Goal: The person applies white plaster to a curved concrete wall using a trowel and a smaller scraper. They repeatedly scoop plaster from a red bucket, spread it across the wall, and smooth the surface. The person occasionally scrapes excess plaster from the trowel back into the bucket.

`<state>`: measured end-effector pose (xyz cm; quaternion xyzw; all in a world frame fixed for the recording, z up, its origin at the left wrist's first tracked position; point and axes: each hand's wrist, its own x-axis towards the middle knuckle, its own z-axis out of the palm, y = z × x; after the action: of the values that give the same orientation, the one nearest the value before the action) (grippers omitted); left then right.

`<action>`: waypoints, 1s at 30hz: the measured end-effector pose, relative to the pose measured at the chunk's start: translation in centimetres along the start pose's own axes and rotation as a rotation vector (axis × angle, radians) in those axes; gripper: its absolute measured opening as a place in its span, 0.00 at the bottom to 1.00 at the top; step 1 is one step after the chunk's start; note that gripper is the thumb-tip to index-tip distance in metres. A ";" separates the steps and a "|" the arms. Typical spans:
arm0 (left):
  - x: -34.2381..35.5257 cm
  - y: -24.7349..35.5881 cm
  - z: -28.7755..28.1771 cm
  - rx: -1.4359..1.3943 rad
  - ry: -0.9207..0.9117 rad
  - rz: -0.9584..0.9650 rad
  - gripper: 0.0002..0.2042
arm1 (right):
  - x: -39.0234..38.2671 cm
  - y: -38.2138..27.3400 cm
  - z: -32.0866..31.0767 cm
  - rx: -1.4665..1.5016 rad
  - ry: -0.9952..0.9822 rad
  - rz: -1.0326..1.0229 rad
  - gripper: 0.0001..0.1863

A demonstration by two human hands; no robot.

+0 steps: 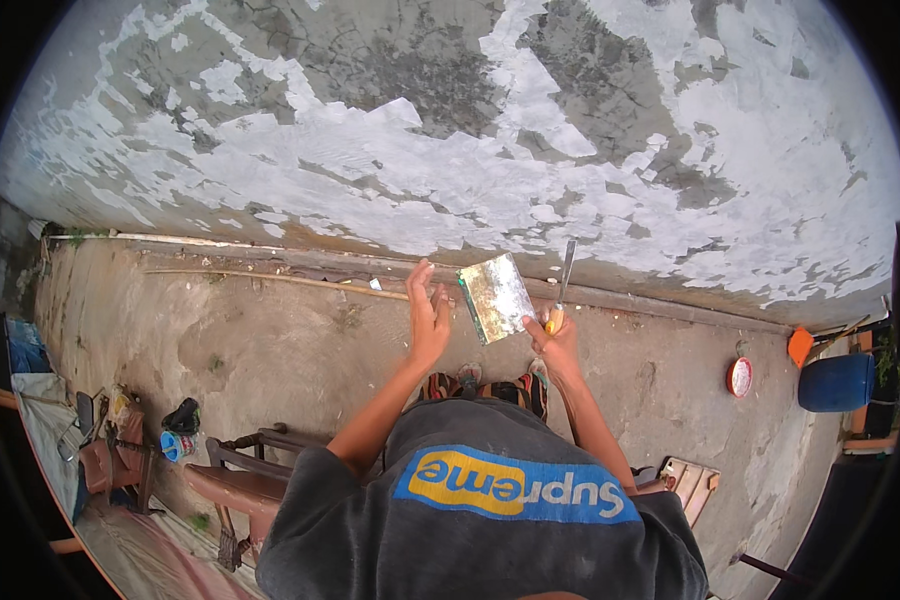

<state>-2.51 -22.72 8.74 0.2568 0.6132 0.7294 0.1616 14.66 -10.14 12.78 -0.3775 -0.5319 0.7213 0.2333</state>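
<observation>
Head view looks down along a tall wall (450, 130) whose white coating has peeled off in large patches, leaving bare grey plaster, and at the packed brown earth floor (270, 345) that meets it along a low ledge. A thin pale pipe (160, 240) and a long stick (270, 278) lie along the foot of the wall to the left. The left hand (427, 315) is raised with its fingers straight and loosely spread, palm turned toward the right, gripping nothing. Just to its right, close but apart from it, is a flat metal scraper blade (496, 297), dull and smeared, tilted on its corner. The right hand (558, 335) is closed around handles at the blade's lower right corner; it holds the blade and also a narrow tool with an orange handle (563, 285) whose metal shaft points up against the wall. Both sit in front of the wall's lower edge, above the person's sandalled feet (490, 385). Behind the person to the left stand a worn wooden chair (235, 480) and a heap of small items (130, 420); to the right lie a round red and white lid (739, 376) and a blue barrel (836, 382). Nothing stands between the hands and the wall.
</observation>
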 end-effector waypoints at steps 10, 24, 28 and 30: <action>-2.5 0.4 0.0 0.000 -0.345 -0.315 0.19 | 1.6 4.0 -1.9 -0.259 0.116 -0.248 0.13; -1.3 0.0 1.1 0.113 -0.631 -0.339 0.18 | 1.8 3.1 -3.1 -0.286 0.075 -0.077 0.13; -0.2 2.4 -1.3 -0.517 -0.398 -0.736 0.14 | 2.3 3.5 -7.5 -0.138 0.402 -0.123 0.13; 0.6 1.4 -2.8 -0.185 -0.439 -0.664 0.15 | 2.8 2.2 -9.5 -0.128 0.439 -0.108 0.14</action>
<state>-4.51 -24.95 9.91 0.1789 0.5454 0.6174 0.5379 20.67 -3.16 8.45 -0.5101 -0.5325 0.5733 0.3573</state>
